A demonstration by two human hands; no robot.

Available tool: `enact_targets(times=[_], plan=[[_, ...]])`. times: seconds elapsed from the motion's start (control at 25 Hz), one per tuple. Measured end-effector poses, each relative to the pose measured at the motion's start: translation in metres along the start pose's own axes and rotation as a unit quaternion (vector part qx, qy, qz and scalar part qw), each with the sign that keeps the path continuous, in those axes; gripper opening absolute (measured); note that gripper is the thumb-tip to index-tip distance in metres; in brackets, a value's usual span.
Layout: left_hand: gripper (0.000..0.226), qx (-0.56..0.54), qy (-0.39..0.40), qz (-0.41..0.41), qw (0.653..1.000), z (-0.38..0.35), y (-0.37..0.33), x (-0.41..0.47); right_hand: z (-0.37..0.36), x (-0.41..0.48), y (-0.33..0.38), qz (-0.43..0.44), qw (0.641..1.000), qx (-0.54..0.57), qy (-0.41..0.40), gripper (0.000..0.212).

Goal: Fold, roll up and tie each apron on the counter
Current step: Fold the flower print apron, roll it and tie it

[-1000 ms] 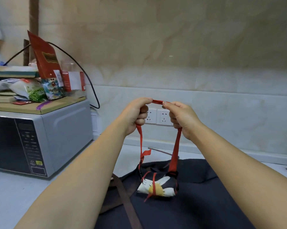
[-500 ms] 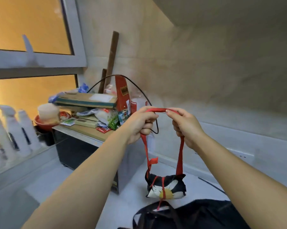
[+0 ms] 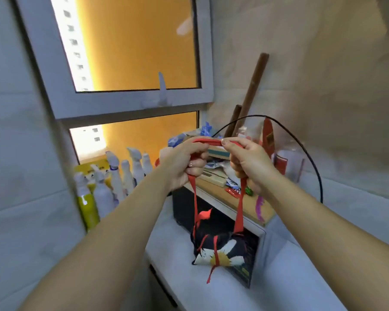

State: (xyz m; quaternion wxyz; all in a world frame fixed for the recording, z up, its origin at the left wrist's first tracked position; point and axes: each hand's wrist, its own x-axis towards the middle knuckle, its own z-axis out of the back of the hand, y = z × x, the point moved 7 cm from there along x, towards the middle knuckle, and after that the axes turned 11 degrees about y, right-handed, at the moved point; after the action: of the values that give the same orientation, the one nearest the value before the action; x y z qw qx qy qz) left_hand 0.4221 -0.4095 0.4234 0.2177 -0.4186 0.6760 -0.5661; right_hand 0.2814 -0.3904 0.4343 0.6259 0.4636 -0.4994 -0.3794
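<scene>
Orange light fills the window (image 3: 133, 52) behind the microwave (image 3: 184, 205), and a pale counter (image 3: 278, 277) runs beneath it. Both my hands are clamped on the red strap (image 3: 208, 141): the left hand (image 3: 184, 162) curls round one side of the loop and the right hand (image 3: 247, 160) pinches the other, with a short stretch taut between them. The rolled apron (image 3: 220, 248) hangs from that strap in front of the microwave, clear of the counter as far as I can judge. I should lower both hands evenly, so the bundle neither swings nor loosens its tie. Blur smears the bottles (image 3: 112, 176) left of the microwave, and I can see no other apron.
</scene>
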Motion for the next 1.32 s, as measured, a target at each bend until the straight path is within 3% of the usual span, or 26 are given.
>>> enact_targets(times=[0.28,0.52,0.72,1.16,1.32], plan=[[0.013,0.095,-0.207,-0.029,0.973,0.091,-0.045,-0.071,-0.108,0.077,-0.002,0.039,0.986,0.063,0.153,0.023],[0.021,0.154,-0.338,-0.037,0.928,0.158,-0.085,-0.138,-0.214,0.116,0.003,0.068,0.958,0.102,0.260,0.017],[0.017,0.180,-0.414,-0.108,0.886,0.219,-0.137,-0.209,-0.308,0.137,0.017,0.071,0.942,0.126,0.302,0.013],[0.021,0.332,-0.470,-0.202,0.793,0.335,-0.324,-0.345,-0.503,0.199,0.137,0.188,0.945,0.117,0.242,0.013],[0.023,0.466,-0.467,-0.218,0.720,0.335,-0.397,-0.367,-0.540,0.223,0.198,0.259,0.938,0.102,0.207,0.015]])
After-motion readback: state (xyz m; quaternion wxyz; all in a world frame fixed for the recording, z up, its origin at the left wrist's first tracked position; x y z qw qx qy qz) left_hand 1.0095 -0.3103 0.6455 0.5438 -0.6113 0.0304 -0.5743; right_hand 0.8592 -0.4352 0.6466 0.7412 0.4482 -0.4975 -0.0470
